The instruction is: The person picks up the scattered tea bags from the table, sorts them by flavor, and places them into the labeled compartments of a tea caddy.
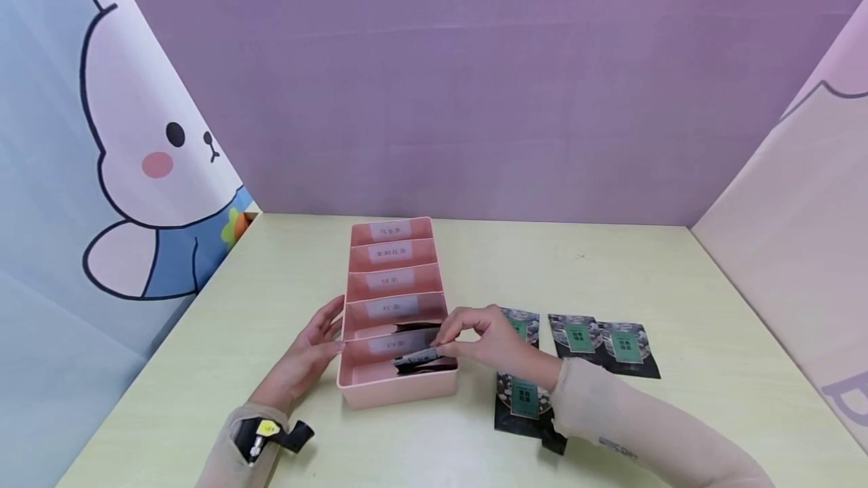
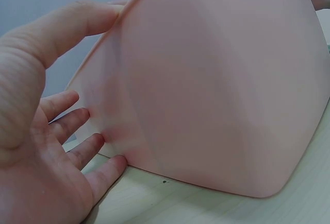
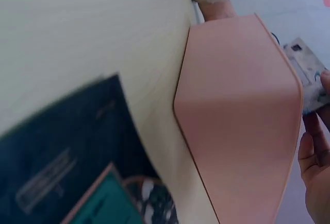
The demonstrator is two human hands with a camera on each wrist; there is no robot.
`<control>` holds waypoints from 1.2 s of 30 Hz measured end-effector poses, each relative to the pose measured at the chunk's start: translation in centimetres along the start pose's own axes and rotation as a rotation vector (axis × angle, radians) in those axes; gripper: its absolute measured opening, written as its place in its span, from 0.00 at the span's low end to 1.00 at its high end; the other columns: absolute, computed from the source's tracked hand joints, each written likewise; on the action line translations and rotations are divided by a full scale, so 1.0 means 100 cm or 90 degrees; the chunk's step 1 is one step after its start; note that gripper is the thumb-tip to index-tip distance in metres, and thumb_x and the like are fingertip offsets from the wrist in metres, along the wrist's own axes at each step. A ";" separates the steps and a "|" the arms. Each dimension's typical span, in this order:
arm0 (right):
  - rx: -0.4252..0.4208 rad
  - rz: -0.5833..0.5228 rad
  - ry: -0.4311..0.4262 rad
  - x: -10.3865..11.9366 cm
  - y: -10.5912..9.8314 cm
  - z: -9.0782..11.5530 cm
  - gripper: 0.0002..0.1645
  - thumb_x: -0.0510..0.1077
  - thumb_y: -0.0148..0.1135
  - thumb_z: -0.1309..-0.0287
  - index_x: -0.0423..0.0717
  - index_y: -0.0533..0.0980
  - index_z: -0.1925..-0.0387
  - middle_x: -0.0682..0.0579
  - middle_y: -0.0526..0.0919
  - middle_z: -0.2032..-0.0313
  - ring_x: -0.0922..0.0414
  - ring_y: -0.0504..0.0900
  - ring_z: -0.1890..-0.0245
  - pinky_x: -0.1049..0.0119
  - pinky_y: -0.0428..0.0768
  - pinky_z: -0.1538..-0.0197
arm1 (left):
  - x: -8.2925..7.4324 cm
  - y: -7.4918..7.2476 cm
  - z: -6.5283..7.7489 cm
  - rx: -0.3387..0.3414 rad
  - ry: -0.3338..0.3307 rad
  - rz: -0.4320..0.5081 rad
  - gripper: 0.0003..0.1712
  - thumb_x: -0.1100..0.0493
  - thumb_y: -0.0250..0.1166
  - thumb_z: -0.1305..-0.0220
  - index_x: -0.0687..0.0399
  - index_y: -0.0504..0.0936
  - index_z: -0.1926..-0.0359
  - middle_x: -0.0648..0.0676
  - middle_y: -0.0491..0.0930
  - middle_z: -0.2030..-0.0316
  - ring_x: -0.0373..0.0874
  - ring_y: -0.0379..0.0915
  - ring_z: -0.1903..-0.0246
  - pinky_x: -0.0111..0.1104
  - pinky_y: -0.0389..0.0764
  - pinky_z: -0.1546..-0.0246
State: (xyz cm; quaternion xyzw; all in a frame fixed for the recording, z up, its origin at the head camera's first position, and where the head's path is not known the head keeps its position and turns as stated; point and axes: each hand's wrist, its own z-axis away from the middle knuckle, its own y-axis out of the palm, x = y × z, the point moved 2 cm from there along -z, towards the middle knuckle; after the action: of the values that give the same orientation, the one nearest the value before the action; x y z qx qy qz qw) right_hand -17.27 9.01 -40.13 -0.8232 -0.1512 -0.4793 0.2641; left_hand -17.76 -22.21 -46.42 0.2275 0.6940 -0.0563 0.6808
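A long pink divided box stands on the table, its compartments carrying white labels. My left hand rests against the box's left side; in the left wrist view, the thumb touches the rim and the fairly straight fingers press the outer wall. Over the nearest compartment, my right hand pinches a tea sachet, whose pale printed face shows beyond the rim in the right wrist view. Beneath it lies a dark sachet, partly hidden. Another dark sachet sits in the second compartment.
Right of the box, black sachets with green labels lie on the table: one near my right forearm, one partly behind the hand, and two overlapping, the outer one farther right. A purple backdrop closes off the rear.
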 end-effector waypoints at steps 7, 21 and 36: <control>0.055 0.102 -0.139 0.001 -0.005 0.005 0.07 0.30 0.72 0.48 0.42 0.86 0.68 0.47 0.87 0.64 0.45 0.79 0.54 0.40 0.70 0.39 | 0.000 0.001 0.000 -0.001 0.000 -0.005 0.47 0.74 0.53 0.35 0.65 0.37 0.23 0.66 0.34 0.23 0.35 0.57 0.35 0.28 0.69 0.38; 0.108 0.281 -0.360 -0.002 -0.007 0.008 0.04 0.38 0.69 0.42 0.48 0.86 0.66 0.48 0.82 0.52 0.52 0.75 0.49 0.57 0.78 0.46 | 0.000 0.001 0.000 -0.005 -0.006 -0.008 0.48 0.72 0.55 0.35 0.63 0.37 0.22 0.64 0.34 0.23 0.54 0.42 0.27 0.28 0.68 0.37; 0.154 0.387 -0.342 0.000 -0.008 0.009 0.07 0.41 0.66 0.41 0.48 0.86 0.62 0.52 0.83 0.56 0.56 0.74 0.48 0.62 0.76 0.43 | -0.001 0.003 0.000 0.006 0.008 -0.003 0.47 0.73 0.54 0.35 0.65 0.37 0.23 0.67 0.34 0.23 0.38 0.56 0.34 0.28 0.70 0.38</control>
State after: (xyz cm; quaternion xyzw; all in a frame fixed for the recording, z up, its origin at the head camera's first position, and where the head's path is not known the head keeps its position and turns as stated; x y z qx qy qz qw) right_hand -17.01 10.16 -40.23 -0.8890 -0.0206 -0.1269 0.4395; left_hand -17.68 -22.01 -46.22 0.2292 0.6986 -0.0599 0.6752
